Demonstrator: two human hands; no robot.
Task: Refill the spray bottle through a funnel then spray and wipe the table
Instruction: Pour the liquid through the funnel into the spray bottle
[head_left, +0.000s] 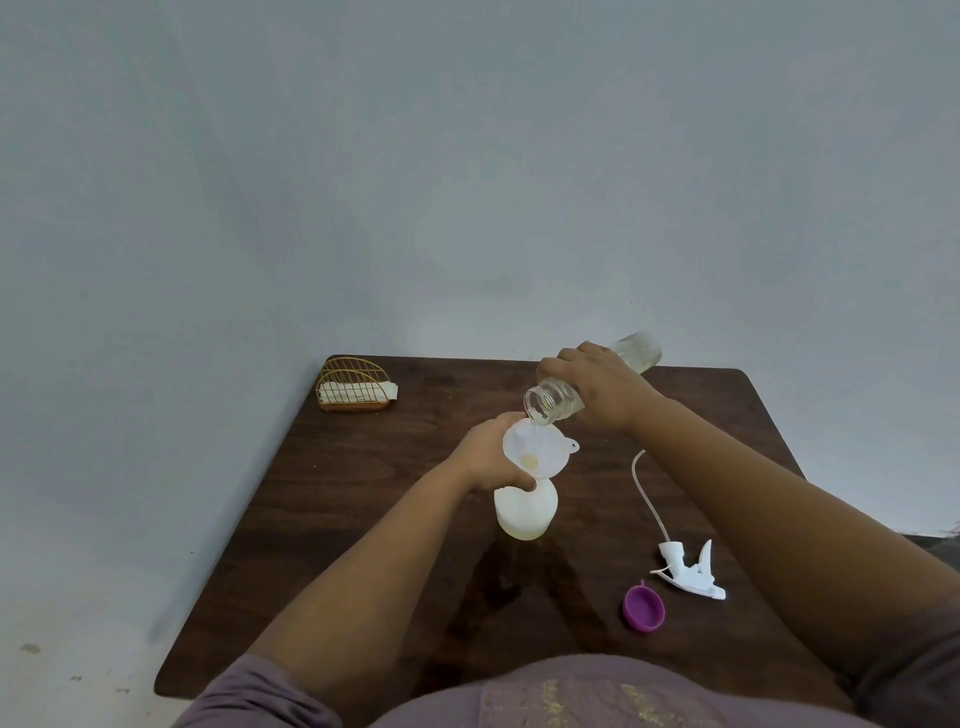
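A white translucent spray bottle (524, 512) stands upright on the dark wooden table (363, 519), its head removed. A white funnel (537, 447) sits in its neck. My left hand (491, 457) grips the bottle's neck just under the funnel. My right hand (592, 382) holds a clear bottle (636, 353), tilted mouth-down over the funnel, and a thin stream of liquid runs into it. The white spray head (688, 569) with its dip tube lies on the table to the right.
A purple cap (644, 609) lies near the spray head at the front right. A golden wire holder with white napkins (356, 387) stands at the table's back left corner. A pale wall rises right behind the table.
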